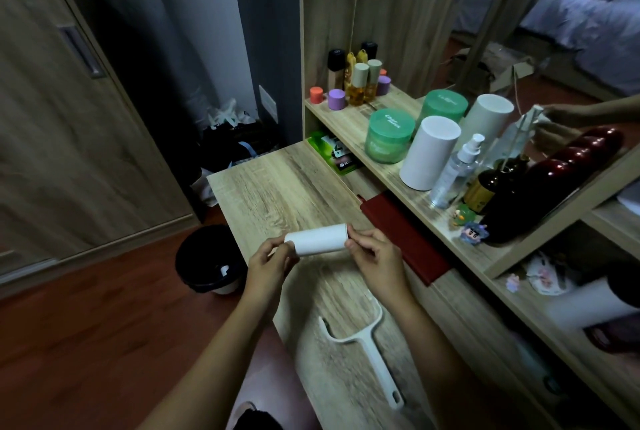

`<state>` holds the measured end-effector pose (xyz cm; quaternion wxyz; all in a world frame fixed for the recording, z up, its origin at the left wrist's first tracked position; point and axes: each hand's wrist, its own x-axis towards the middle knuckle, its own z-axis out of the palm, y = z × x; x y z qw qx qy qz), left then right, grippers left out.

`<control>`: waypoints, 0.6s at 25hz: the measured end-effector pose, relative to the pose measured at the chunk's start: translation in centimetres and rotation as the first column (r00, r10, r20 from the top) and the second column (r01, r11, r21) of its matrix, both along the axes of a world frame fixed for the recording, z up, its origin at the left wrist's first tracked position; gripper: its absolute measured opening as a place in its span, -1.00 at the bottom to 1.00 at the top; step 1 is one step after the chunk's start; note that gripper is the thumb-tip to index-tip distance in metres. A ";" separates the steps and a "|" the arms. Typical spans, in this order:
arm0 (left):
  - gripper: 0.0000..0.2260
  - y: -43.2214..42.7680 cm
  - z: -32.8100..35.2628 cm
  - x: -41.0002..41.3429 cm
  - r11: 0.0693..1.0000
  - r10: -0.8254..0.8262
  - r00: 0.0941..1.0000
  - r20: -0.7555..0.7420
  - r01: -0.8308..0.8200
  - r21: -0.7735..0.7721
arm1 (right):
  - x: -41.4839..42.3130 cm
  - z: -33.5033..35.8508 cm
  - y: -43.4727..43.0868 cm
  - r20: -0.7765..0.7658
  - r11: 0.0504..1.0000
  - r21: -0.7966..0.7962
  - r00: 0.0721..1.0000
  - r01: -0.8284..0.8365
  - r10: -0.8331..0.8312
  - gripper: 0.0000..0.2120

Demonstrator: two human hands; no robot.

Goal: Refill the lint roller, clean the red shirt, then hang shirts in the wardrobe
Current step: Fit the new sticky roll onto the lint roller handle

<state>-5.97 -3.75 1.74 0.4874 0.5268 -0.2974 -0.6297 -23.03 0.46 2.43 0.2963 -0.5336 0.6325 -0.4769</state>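
Refill roll (317, 239), white, is held level over the tabletop (277, 187) and not resting on it. Left grip (270, 261) has fingers curled and pinches the roll's left end. Right grip (375, 258) pinches the right end between thumb and fingertips. Both grips are closed on the roll, with nothing else in either. Lint roller handle (375, 17) — correction, lint roller handle (375, 363) lies flat on the tabletop nearer the person, with its fork bare, no roll fitted, and its open side towards the hands. Judged step: fitting the refill. Keep fingers on the end rims only, so the sticky face stays untouched. One grip must let go to lift the handle, and the left could keep the roll while the right takes the stem. Line the core up square with the fork arms and press in until both ends seat, then spin once to check it turns freely. Cannot tell whether an outer wrap still needs peeling; look for a loose edge first. Waste bin (207, 259) stands on the floor just left of the tabletop, handy for scrap. Dark red flat item (405, 235) lies against the shelf foot; cannot tell whether it is the shirt.
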 end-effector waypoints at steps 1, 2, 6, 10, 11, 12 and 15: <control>-0.91 -0.1 0.1 -0.1 1.000 0.010 1.000 -0.009 -0.010 0.011 | 0.0 0.1 -0.1 0.034 1.000 0.005 0.999 -0.016 0.016 -0.70; -0.92 -0.1 0.2 0.0 1.000 0.018 1.000 -0.022 -0.017 0.025 | 0.2 0.3 -0.2 0.074 0.999 0.014 0.997 -0.030 0.029 -0.69; -0.86 -1.0 1.1 -0.6 0.993 0.058 0.978 -0.201 -0.035 0.117 | 0.6 0.1 -0.7 0.230 0.999 0.037 0.973 0.000 -0.009 -0.67; -0.84 -1.0 1.5 -1.4 0.977 0.114 0.946 -0.304 -0.051 0.207 | 0.2 -1.0 0.3 0.107 0.977 0.074 0.972 0.202 -0.210 -0.67; -0.83 -0.8 1.5 -1.5 0.974 0.110 0.945 -0.307 -0.042 0.220 | -0.2 -1.9 1.0 -0.015 0.956 0.117 0.963 0.269 -0.269 -0.68; -0.83 -0.5 1.6 -1.7 0.972 0.105 0.945 -0.310 -0.032 0.233 | -0.5 -3.1 1.9 -0.129 0.928 0.179 0.942 0.328 -0.308 -0.68; -0.90 0.1 1.6 -1.9 0.959 0.117 0.940 -0.321 -0.023 0.284 | -0.1 -7.4 5.6 -0.394 0.799 0.416 0.878 0.434 -0.272 -0.60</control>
